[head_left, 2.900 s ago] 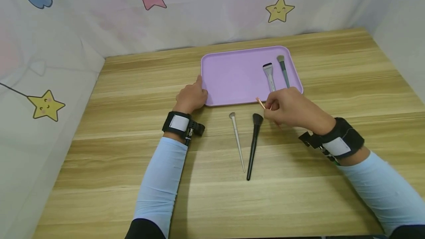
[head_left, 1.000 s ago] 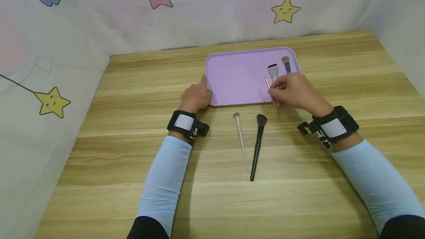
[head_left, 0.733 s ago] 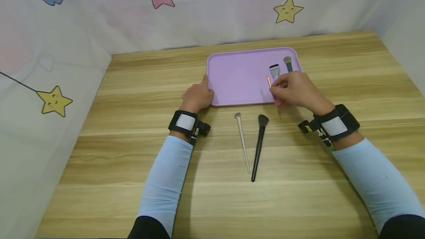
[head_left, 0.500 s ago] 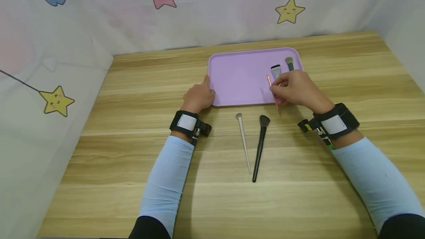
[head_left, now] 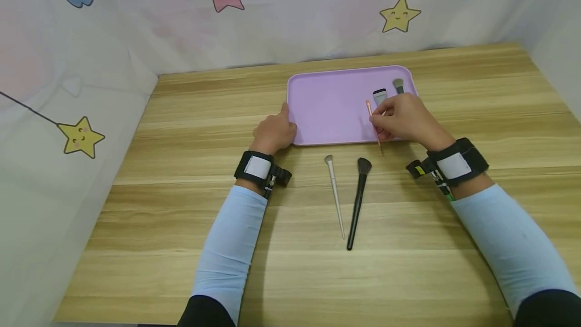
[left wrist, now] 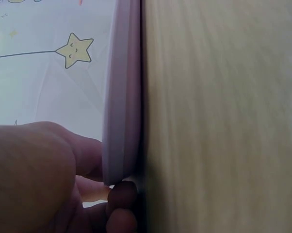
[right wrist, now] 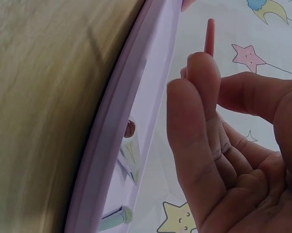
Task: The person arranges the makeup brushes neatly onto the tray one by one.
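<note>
Between thumb and fingers my right hand pinches a slim pink makeup brush with a copper ferrule, over the front right of the lilac tray. Its handle end pokes past the tray's front edge. Partly hidden behind that hand, a flat-headed grey brush and a green-handled brush lie in the tray. My left hand holds the tray's front left corner, thumb at the rim and index finger along the side. In the left wrist view, the other fingers curl beside the corner.
In front of the tray, a thin silvery-white brush and a larger black brush lie side by side on the wood-grain table. Behind the table hangs a white curtain printed with stars.
My right hand has carried the pink brush from the tray's front edge to over its front right part, with the brush head now pointing farther back. My left hand stays at the corner.
</note>
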The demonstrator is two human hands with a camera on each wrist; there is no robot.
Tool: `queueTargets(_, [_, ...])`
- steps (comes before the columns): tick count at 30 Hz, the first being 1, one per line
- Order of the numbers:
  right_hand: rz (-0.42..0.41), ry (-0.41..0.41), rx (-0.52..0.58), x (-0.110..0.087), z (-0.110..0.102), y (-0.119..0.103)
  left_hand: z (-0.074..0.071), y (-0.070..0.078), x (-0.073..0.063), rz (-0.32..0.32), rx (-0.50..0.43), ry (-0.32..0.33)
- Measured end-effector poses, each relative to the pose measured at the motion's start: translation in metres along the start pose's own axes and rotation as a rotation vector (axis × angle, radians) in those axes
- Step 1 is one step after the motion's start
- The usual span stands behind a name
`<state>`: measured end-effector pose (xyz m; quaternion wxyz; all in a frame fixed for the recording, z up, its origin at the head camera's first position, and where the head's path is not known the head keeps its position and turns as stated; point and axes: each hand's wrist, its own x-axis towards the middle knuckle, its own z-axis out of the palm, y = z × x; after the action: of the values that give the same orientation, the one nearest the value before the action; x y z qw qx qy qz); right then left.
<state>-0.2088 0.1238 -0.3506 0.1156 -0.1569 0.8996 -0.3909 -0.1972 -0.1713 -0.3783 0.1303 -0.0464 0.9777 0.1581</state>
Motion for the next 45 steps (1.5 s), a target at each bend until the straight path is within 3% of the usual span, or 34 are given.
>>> queueTargets(27, [0.021,-0.022,0.003,0.015,0.006,0.009,-0.001,0.001,0.000,-0.005,-0.002,-0.004])
queueTargets(41, [0.049,-0.020,0.061,0.029,0.015,0.006,-0.002,0.001,-0.002,-0.005,-0.006,-0.005])
queueTargets(45, [0.057,-0.028,0.022,0.031,0.020,0.006,-0.001,0.001,-0.001,-0.005,-0.006,-0.005])
